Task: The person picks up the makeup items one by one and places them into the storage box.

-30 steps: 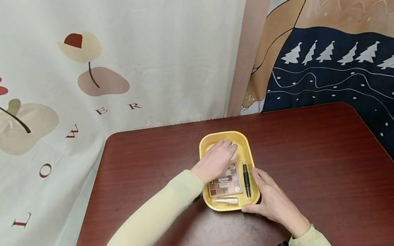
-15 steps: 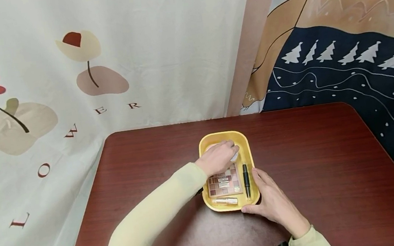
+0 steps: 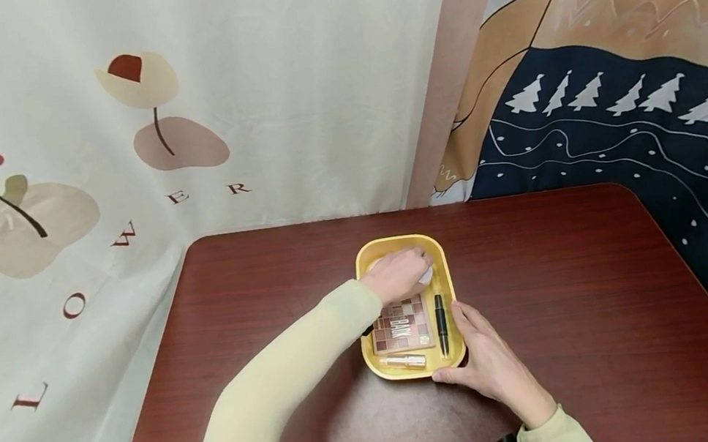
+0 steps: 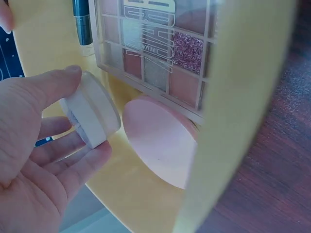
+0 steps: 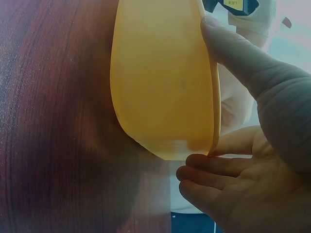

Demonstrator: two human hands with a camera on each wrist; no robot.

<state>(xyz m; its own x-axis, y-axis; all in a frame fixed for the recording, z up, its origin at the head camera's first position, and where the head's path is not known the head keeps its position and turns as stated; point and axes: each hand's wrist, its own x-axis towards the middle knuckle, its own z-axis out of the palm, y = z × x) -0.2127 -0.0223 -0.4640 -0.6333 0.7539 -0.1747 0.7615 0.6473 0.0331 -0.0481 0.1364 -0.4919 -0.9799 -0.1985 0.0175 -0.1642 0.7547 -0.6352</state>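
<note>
A yellow tray (image 3: 450,275) stands on the table. Over its far end, my left hand (image 3: 399,274) pinches a small round white jar (image 4: 92,109) between thumb and fingers, plain in the left wrist view. Beside the jar lies a pink makeup sponge (image 4: 158,141), hidden under the hand in the head view. An eyeshadow palette (image 3: 400,327) fills the tray's middle, partly under the left wrist. To its right is a dark two-ended pen (image 3: 442,324), and a lipstick (image 3: 403,362) lies at the near end. My right hand (image 3: 494,362) grips the tray's near right corner, thumb and fingertips on its rim.
The reddish-brown table (image 3: 603,308) spreads around the tray. Behind it hang a pale curtain (image 3: 312,93) with printed flowers and letters, and a dark cloth (image 3: 616,144) with white trees at right.
My left hand has shifted slightly right inside the tray's far end, the white jar moving with it. The right hand and the tray have hardly moved.
</note>
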